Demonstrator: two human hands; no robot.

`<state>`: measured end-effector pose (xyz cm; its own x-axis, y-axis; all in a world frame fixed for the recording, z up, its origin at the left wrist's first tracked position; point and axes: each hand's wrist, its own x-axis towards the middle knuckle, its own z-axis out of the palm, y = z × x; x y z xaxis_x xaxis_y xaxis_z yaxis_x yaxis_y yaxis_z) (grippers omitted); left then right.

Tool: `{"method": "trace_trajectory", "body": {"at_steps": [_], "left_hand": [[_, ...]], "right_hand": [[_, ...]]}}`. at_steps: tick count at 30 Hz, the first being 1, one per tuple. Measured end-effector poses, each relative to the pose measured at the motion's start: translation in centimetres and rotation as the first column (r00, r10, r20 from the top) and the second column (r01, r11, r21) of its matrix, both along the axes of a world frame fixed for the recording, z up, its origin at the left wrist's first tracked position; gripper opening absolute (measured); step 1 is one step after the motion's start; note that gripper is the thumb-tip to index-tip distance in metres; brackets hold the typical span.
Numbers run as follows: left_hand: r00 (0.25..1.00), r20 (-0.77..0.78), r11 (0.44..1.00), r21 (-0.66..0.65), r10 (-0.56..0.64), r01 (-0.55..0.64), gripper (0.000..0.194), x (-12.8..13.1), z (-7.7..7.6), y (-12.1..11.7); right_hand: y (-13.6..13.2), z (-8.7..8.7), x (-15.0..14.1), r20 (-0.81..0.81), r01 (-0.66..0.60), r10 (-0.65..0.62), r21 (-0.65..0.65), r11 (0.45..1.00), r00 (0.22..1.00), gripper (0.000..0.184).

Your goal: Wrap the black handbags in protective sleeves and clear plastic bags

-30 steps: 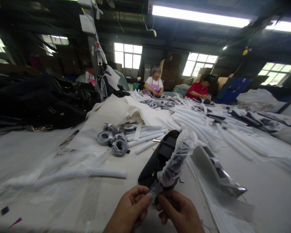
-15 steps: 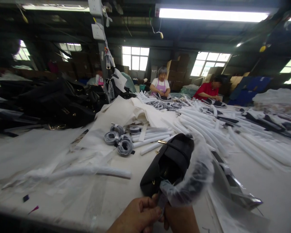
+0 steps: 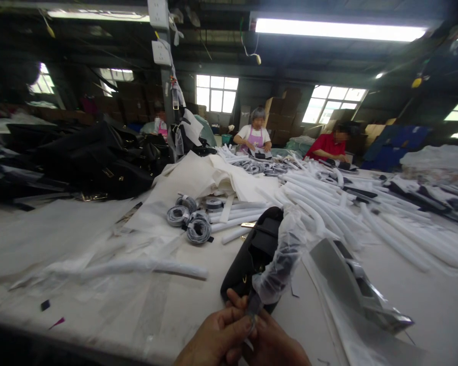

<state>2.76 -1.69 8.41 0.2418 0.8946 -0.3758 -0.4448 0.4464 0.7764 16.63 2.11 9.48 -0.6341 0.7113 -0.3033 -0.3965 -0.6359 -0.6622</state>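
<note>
White desk [image 3: 194, 300] under a ceiling lamp [image 3: 339, 30] carries a black bag [image 3: 248, 256] near pale tubes [image 3: 313, 208]; left hand [image 3: 221, 333] and right hand [image 3: 273, 339] pinch a strap [image 3: 255, 304] in their grip; windows [image 3: 217, 94] shine behind.

A bare stretch of flat white surface [image 3: 191, 310] gave room to pass left of the left hand [image 3: 223, 328], up to a long white plastic-wrapped roll [image 3: 179, 268]. Ahead, the black leather bag [image 3: 238, 259], grey wrapped coils [image 3: 198, 231] and heaped white tubes [image 3: 328, 211] barred passage; rightward, a grey angular metal-edged holder [image 3: 330, 269] stood close.
</note>
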Motion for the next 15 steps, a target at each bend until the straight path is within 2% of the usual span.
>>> {"method": "trace_trajectory", "body": {"at_steps": [3,5,10,12,15], "left_hand": [[1.000,-0.009,1.000,0.006,-0.004,0.004,0.056,0.2,0.2,-0.1],[0.999,-0.041,1.000,0.027,0.009,-0.008,0.059,0.2,0.5,-0.2],[0.986,-0.108,0.987,0.114,0.129,-0.117,0.064,0.6,0.5,-0.1],[0.977,-0.105,0.978,0.116,0.184,-0.172,0.066,0.9,0.0,0.1],[0.964,-0.117,0.967,0.128,0.237,-0.222,0.063,1.3,-0.8,0.4]], "right_hand": [[0.2,0.7,-1.2,-0.052,-0.113,0.109,-0.085,0.990,0.993,0.041],[0.2,0.9,-1.7,-0.027,-0.122,0.120,-0.100,0.987,0.992,0.047],[0.2,0.0,-2.1,0.099,0.127,-0.132,0.055,0.990,0.986,0.069],[0.1,-0.4,-2.2,0.148,0.162,-0.178,0.115,0.980,0.973,0.072],[0.0,-0.7,-2.3,0.222,0.132,-0.164,0.154,0.979,0.961,0.068]]}}
